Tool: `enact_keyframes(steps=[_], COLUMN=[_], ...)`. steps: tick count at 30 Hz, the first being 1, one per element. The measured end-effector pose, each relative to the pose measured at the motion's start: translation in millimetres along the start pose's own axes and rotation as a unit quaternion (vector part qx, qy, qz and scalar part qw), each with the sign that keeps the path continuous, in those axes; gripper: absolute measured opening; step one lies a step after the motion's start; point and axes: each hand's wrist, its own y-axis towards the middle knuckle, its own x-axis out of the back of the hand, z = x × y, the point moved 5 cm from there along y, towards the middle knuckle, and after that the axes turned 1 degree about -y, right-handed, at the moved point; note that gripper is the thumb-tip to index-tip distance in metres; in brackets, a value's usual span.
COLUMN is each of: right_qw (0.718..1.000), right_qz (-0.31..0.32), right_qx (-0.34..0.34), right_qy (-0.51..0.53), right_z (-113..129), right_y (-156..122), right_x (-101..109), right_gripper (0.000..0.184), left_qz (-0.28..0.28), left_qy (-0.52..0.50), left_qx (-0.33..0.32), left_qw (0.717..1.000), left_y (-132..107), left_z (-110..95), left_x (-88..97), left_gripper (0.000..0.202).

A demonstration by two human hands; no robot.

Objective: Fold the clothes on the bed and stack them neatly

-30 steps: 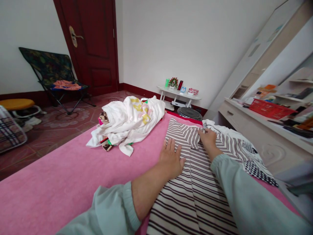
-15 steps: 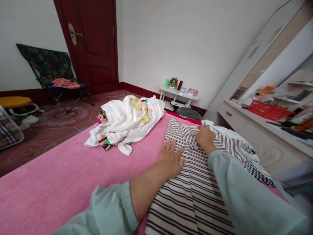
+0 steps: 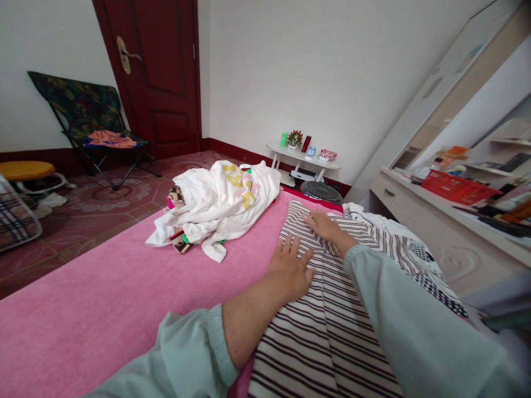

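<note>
A cream shirt with dark stripes [image 3: 327,326] lies spread on the pink bed cover [image 3: 124,298], its body running toward me and one sleeve reaching to the right. My left hand [image 3: 290,271] rests flat on the shirt's left side, fingers spread. Farther up, my right hand [image 3: 326,225] lies palm down on the striped cloth near the shoulder, with its fingers stretched out to the left. Neither hand grips the fabric. The far edge of the shirt shows beyond the right hand, and my right sleeve hides part of its right side.
A heap of white clothes with a yellow print [image 3: 232,199] lies on the bed's left. Black-and-white patterned clothes [image 3: 431,276] lie along the right edge. A dresser [image 3: 448,243] with a red basket [image 3: 456,187] stands right; a folding chair [image 3: 95,121] is far left.
My right hand has let go of the bunched sleeve cloth and moved left, onto the upper part of the shirt, with its fingers now stretched out. My left hand has stayed in place.
</note>
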Motion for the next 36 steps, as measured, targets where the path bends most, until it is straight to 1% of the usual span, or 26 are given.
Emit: enact_keyframes(steps=[2, 3, 4, 7, 8, 9, 11, 12, 13, 14, 15, 16, 17, 18, 20, 22, 24, 27, 29, 33, 36], right_qw=[0.999, 0.999, 1.0, 0.992, 0.988, 0.987, 0.99, 0.993, 0.996, 0.999, 1.0, 0.999, 0.999, 0.998, 0.998, 0.997, 0.996, 0.996, 0.996, 0.997, 0.997], right_qz=[-0.031, -0.032, -0.018, 0.078, 0.093, 0.089, 0.03, -0.005, -0.025, -0.025, -0.006, 0.02, 0.044, 0.058, 0.058, 0.052, 0.054, 0.053, 0.048, 0.032, 0.022], right_qx=[-0.002, -0.007, -0.018, -0.094, -0.118, -0.132, -0.132, -0.111, -0.076, -0.036, -0.003, 0.018, 0.024, 0.016, -0.02, -0.048, -0.065, -0.075, -0.075, -0.074, -0.074], right_qy=[-0.009, -0.013, -0.016, -0.017, -0.019, -0.021, -0.026, -0.029, -0.03, -0.028, -0.023, -0.016, -0.011, -0.007, -0.008, -0.009, -0.007, 0.0, 0.005, 0.014, 0.018], right_z=[-5.4, -11.2, -18.9, -45.2, -50.0, -50.7, -41.7, -32.6, -21.7, -10.9, -1.9, 4.3, 7.5, 8.1, 4.8, 1.6, 0.2, 0.6, 1.3, 1.1, 0.8], right_y=[-18.0, -27.6, -36.4, -56.4, -61.9, -67.7, -83.9, -95.5, -109.4, -124.9, -141.3, -157.3, -171.8, -184.0, -199.9, -206.1, -206.5, -205.2, -205.6, -208.0, -208.6], right_x=[3.1, 1.5, -2.1, -13.7, -12.9, -8.8, 6.6, 14.5, 20.1, 22.5, 21.9, 19.6, 16.8, 14.6, 12.5, 11.5, 10.9, 11.3, 11.6, 10.6, 9.9], right_gripper=[0.064, 0.062, 0.061, 0.065, 0.068, 0.071, 0.073, 0.072, 0.07, 0.067, 0.065, 0.063, 0.062, 0.062, 0.062, 0.061, 0.061, 0.061, 0.061, 0.062, 0.062], left_qz=[-0.007, -0.01, -0.011, -0.01, -0.01, -0.012, -0.014, -0.014, -0.015, -0.016, -0.017, -0.02, -0.027, -0.036, -0.057, -0.07, -0.066, -0.046, -0.029, 0.001, 0.041], left_qy=[-0.001, -0.001, -0.001, 0.004, 0.006, 0.008, 0.011, 0.012, 0.012, 0.012, 0.012, 0.012, 0.013, 0.014, 0.014, 0.015, 0.018, 0.024, 0.027, 0.055, 0.068], left_qx=[-0.002, -0.005, -0.007, -0.009, -0.009, -0.008, -0.01, -0.011, -0.012, -0.013, -0.014, -0.015, -0.017, -0.019, -0.026, -0.033, -0.036, -0.048, -0.056, -0.048, -0.053], left_qw=[1.0, 1.0, 1.0, 1.0, 1.0, 1.0, 1.0, 1.0, 1.0, 1.0, 1.0, 1.0, 0.999, 0.999, 0.998, 0.997, 0.997, 0.998, 0.998, 0.997, 0.995], left_y=[0.8, 1.1, 1.2, 0.6, 0.4, 0.3, 0.7, 1.0, 1.3, 1.4, 1.2, 0.5, -0.8, -2.6, -7.5, -13.6, -20.6, -36.6, -53.4, -101.9, -145.0], left_z=[0.2, 0.2, 0.4, 1.7, 2.2, 2.8, 3.6, 3.9, 4.1, 4.1, 3.9, 3.4, 2.6, 1.4, -1.7, -4.6, -5.7, -3.8, -1.4, -2.7, -17.4], left_x=[-1.3, -1.9, -2.6, -3.5, -3.4, -3.2, -3.3, -3.5, -3.8, -4.0, -4.1, -3.9, -3.1, -1.8, 1.6, 4.8, 6.7, 8.3, 10.1, 18.2, 23.6], left_gripper=[0.058, 0.059, 0.059, 0.059, 0.06, 0.059, 0.059, 0.06, 0.06, 0.06, 0.06, 0.059, 0.059, 0.058, 0.057, 0.056, 0.056, 0.056, 0.058, 0.067, 0.072])
